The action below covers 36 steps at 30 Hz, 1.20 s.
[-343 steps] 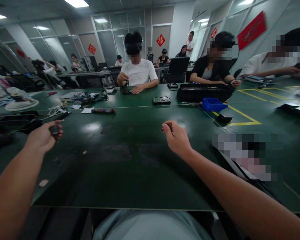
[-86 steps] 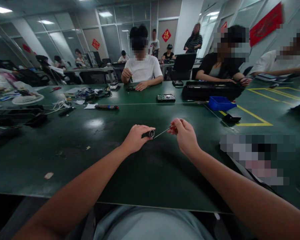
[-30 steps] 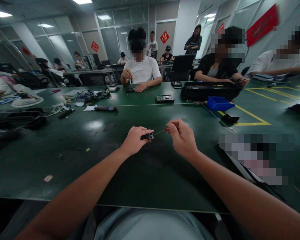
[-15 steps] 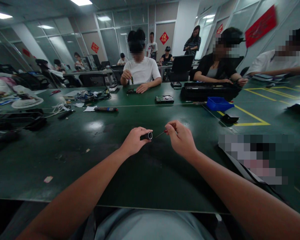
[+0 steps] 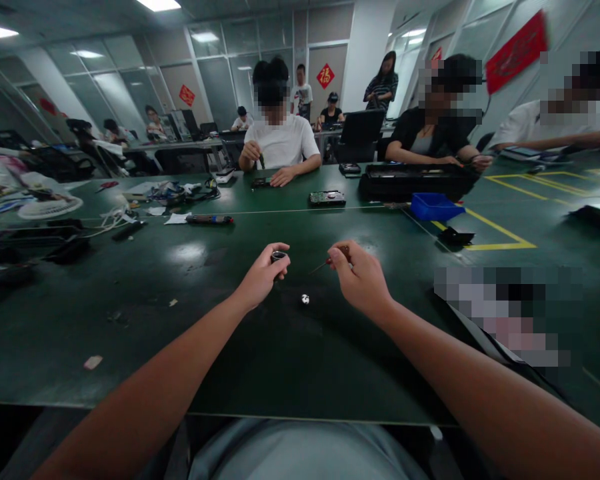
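Note:
My left hand (image 5: 261, 275) is closed around a dark cylinder (image 5: 279, 255) with a shiny metal rim. Its open end faces up, and my fingers hide most of its body. Opposite it, my right hand (image 5: 359, 272) pinches a thin screwdriver-like tool (image 5: 321, 267) with a reddish handle; the slim shaft points left toward the cylinder without touching it. Between and slightly below the hands, a small shiny round piece (image 5: 305, 300) lies on the green table (image 5: 300, 360). I cannot make out its exact kind.
Beyond my hands lie a marked dark tube (image 5: 210, 219), a circuit-board drive (image 5: 327, 198) and a blue bin (image 5: 436, 207). A black bracket-like part (image 5: 456, 237) is right of centre. Cables and parts (image 5: 175, 192) clutter the left. Across the table, co-workers sit.
My left hand has moved slightly left and turned the cylinder's open end from facing me to facing up. The shiny round piece now shows on the table. My right hand has barely moved.

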Available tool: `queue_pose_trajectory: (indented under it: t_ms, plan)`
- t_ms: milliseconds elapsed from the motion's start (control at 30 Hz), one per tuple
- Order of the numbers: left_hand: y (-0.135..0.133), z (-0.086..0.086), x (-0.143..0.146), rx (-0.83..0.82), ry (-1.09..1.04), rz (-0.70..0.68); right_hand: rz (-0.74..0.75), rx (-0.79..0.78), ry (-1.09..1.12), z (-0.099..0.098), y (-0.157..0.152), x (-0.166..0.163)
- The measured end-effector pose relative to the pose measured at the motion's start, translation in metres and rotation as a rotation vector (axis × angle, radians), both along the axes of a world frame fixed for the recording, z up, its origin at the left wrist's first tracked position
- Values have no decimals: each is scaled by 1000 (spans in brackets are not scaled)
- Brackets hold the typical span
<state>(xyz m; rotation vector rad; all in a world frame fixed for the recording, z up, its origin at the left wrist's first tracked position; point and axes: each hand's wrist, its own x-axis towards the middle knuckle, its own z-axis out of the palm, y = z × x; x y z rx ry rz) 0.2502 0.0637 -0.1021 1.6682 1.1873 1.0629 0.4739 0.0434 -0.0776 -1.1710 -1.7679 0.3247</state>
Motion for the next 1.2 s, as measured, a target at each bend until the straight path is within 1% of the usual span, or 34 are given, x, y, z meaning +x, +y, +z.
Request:
queue_pose_trajectory:
  t_ms: [67, 133, 233, 367, 433, 533, 633, 733, 833, 933, 1033, 1100, 1133, 1200]
  plan:
    - [-5, 5, 0, 47, 165, -16, 4, 0, -7, 0, 0, 0]
    - [-10, 12, 2, 151, 360, -43, 7, 3, -14, 1, -1, 0]
    - [-16, 17, 6, 266, 572, -129, 13, 1, -27, 2, -1, 0]
    - [-18, 16, 7, 276, 739, -272, 20, -9, -35, 2, -1, 0]
    - [-19, 14, 6, 273, 817, -318, 22, -10, -34, 2, -1, 0]
    - [-20, 11, 7, 285, 894, -338, 24, -12, -31, 1, -1, 0]
    - [-20, 11, 9, 294, 889, -341, 21, -15, -33, 2, -1, 0]
    - [-18, 15, 8, 194, 749, -336, 31, -27, -34, 3, -2, 0]
    - [-14, 20, 5, -13, 502, -292, 32, -30, -31, 2, -2, 0]
    - [-9, 27, -1, -194, 153, -198, 31, -31, -24, 1, 0, -1]
    - [-3, 39, -11, -319, -278, -63, 30, -41, -25, 0, 0, 0]
    - [0, 48, -22, -405, -521, 9, 31, -40, -31, 1, 0, 1]
    - [2, 52, -28, -439, -607, 42, 32, -38, -31, 1, -1, 1]
    - [4, 60, -44, -475, -707, 109, 37, -33, -31, 2, -1, 1]
